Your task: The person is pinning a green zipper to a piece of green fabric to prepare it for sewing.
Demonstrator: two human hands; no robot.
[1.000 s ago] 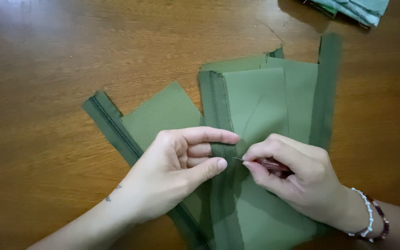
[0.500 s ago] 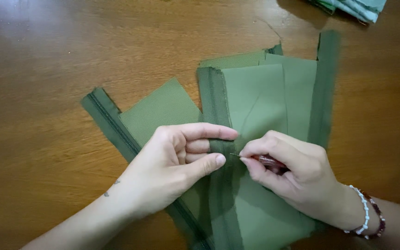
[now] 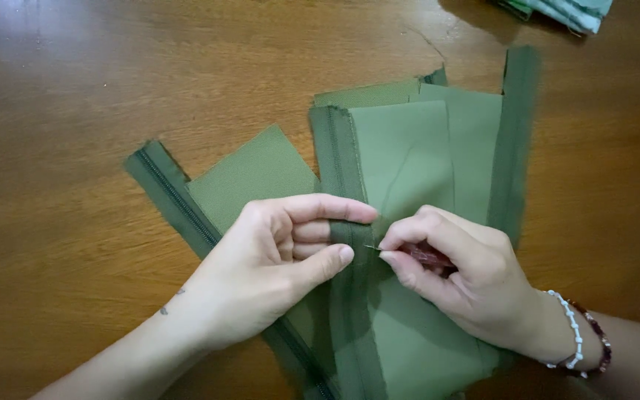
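Several olive-green fabric pieces (image 3: 409,155) lie on a wooden table (image 3: 75,111), with dark green zipper tapes along their edges. My left hand (image 3: 275,259) pinches the middle zipper tape (image 3: 335,148) between thumb and fingers. My right hand (image 3: 461,274) holds a small reddish tool (image 3: 427,255) whose thin metal tip points at the tape right beside my left thumb. A second zipper (image 3: 172,196) runs diagonally under my left hand. A third dark tape (image 3: 516,126) lies along the right edge of the fabric.
A folded pile of light green cloth (image 3: 564,9) sits at the table's far right corner. A beaded bracelet (image 3: 575,333) is on my right wrist. Bare wood surrounds the fabric on the left and far side.
Both hands stay at the middle tape; my left fingers have shifted slightly along it. The fabric has not moved.
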